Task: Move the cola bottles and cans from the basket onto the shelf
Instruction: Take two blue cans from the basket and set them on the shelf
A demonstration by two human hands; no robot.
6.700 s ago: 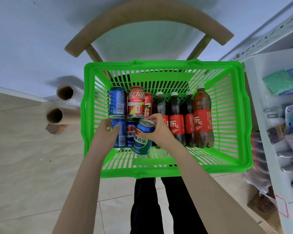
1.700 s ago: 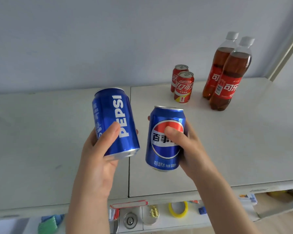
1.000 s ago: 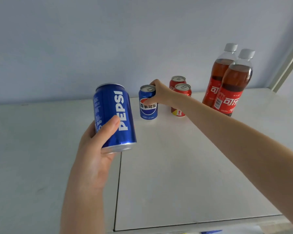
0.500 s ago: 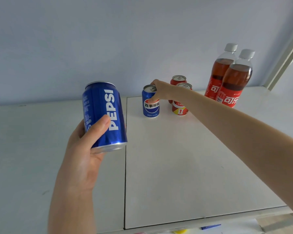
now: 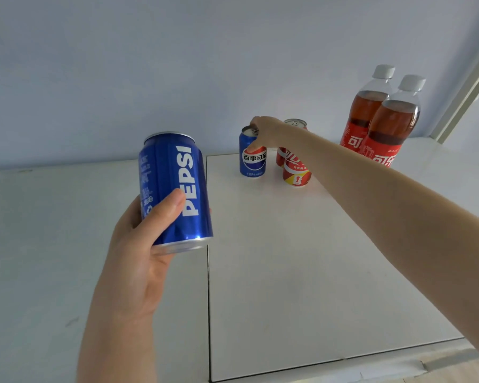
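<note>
Blue glossy can [image 5: 174,189] in left hand [image 5: 141,261], right hand [image 5: 268,131] gripping shelved can [image 5: 252,164]

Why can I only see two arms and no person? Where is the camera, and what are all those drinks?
There is no machine here, just a person. The camera sits on their head and looks forward and down, so you see only their arms, as if through their eyes. The left hand holds a blue Pepsi can up in the air. The right hand reaches far out and grips a second blue can by its top; that can stands on the white shelf. Beside it stand two red cola cans, one behind the other, and further right two cola bottles with white caps.
</note>
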